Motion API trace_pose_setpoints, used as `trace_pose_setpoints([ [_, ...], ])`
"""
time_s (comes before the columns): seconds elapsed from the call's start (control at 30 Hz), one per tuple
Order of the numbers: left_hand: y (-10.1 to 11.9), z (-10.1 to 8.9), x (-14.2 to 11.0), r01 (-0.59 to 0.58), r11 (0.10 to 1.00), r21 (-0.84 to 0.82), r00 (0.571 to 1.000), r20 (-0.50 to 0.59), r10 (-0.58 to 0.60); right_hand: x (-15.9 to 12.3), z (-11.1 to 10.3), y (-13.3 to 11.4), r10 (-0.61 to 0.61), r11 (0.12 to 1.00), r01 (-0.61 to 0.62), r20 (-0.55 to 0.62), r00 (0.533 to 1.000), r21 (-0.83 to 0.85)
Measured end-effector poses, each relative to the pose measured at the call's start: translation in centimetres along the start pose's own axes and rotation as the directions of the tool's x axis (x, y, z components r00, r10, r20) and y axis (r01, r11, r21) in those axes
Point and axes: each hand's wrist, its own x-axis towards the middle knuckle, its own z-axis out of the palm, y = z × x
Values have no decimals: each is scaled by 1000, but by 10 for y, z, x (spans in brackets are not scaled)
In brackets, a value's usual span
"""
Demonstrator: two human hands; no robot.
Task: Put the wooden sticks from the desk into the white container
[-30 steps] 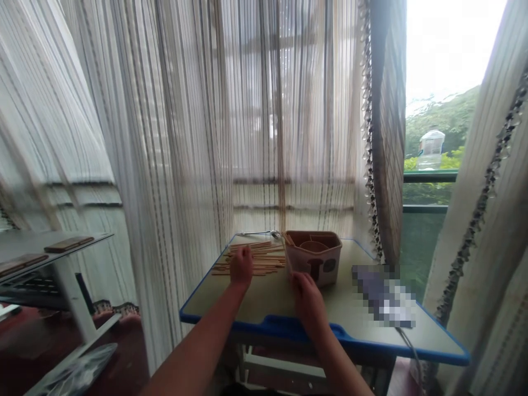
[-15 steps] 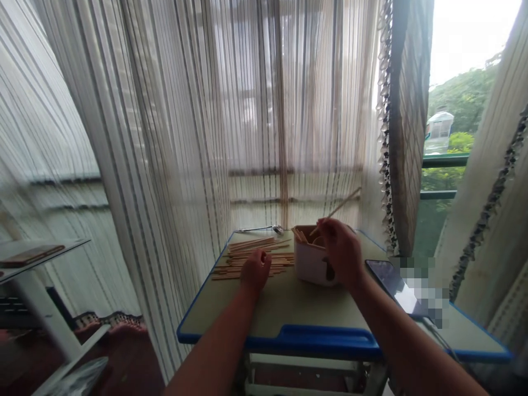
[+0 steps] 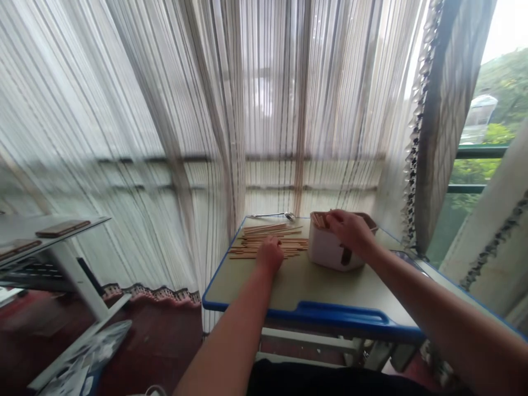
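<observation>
Several thin wooden chopsticks [image 3: 251, 250] lie roughly side by side on the left half of the small desk. My left hand [image 3: 271, 255] rests over their near side with its fingers curled in; what is inside them, if anything, is hidden. To the right stands a whitish box [image 3: 325, 250] with a brown rim and a dark mark on its front. Wooden sticks [image 3: 318, 221] show at its left inner corner. My right hand [image 3: 350, 228] reaches over the box's rim, its fingertips pinched at a chopstick among these sticks, mostly covered by the fingers.
A metal spoon [image 3: 289, 216] lies along the desk's back edge. The phone [image 3: 406, 258] is partly behind my right forearm. The desk [image 3: 289, 289] has a blue edge. Striped curtains [image 3: 198, 110] hang behind it. A white side table [image 3: 97, 221] with flat brown objects stands at left.
My right hand has lowered to the box's left corner; the chopstick that stuck up from it no longer shows above the hand. The view has turned left, and my left hand stays at the chopsticks.
</observation>
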Motion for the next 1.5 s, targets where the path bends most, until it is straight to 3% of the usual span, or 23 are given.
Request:
trace_pose_setpoints([
  [0.17,1,-3,-5,-128,989,69,983,138,117,-10,4,-11,-45,998,48,-66,997,45],
  [0.33,4,-8,-11,-145,985,94,979,161,129,-23,9,-25,-119,992,122,-180,976,6],
  [0.5,6,-10,-14,-122,990,77,976,188,105,-50,20,-28,-175,980,198,-378,909,20],
  [0.53,6,-10,-15,-117,990,73,975,198,101,-58,26,-26,-221,968,248,-358,907,32],
  [0.6,6,-10,-15,-117,991,58,971,214,102,-74,41,-21,-293,946,314,-197,935,82],
  [0.67,6,-9,-15,-125,991,44,967,228,112,-85,59,-13,-235,962,227,39,971,151],
  [0.73,5,-7,-15,-136,990,37,965,231,124,-90,73,-7,-142,978,98,239,961,186],
  [0.8,5,-6,-15,-150,988,28,962,233,140,-91,81,-2,-86,982,22,335,938,189],
  [0.97,3,-4,-15,-165,986,14,959,235,158,-89,80,2,-78,981,14,330,941,191],
  [1.17,4,-9,-16,-86,992,94,981,182,67,-90,77,-1,-62,983,3,323,944,182],
  [1.3,8,-13,-18,-64,988,142,978,207,33,-89,77,0,-69,983,13,303,951,182],
  [1.5,11,-12,-20,-123,988,97,961,259,95,-90,77,2,-48,985,-9,319,946,175],
])
